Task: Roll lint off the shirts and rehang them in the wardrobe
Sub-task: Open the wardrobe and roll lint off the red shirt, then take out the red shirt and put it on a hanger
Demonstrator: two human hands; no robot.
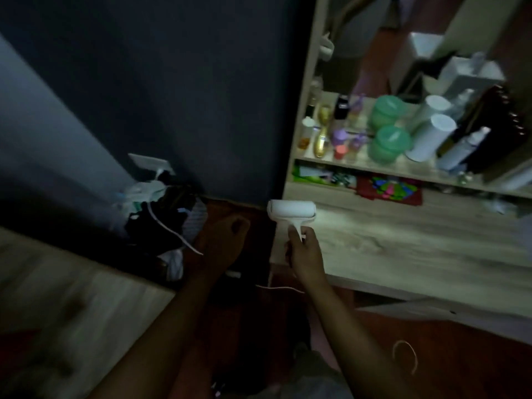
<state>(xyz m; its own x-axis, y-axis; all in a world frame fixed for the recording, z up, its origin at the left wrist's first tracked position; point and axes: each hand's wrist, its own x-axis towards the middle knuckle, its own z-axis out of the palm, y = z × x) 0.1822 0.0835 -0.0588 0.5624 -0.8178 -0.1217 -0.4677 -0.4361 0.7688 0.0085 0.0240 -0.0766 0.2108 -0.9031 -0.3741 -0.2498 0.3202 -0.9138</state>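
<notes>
My right hand (305, 254) grips the handle of a white lint roller (291, 210), held upright at the left front corner of a pale wooden dressing table (417, 243). My left hand (223, 240) hovers to the left of the roller over the dark floor, its fingers curled loosely with nothing in them. No shirt and no wardrobe can be made out in this dim, blurred view.
Bottles, green tubs (393, 142) and white canisters (431, 136) crowd the table's shelf below a mirror (388, 44). A heap of dark things with a white cable (169, 226) lies by the dark wall. A pale bed edge (72, 298) runs along the lower left.
</notes>
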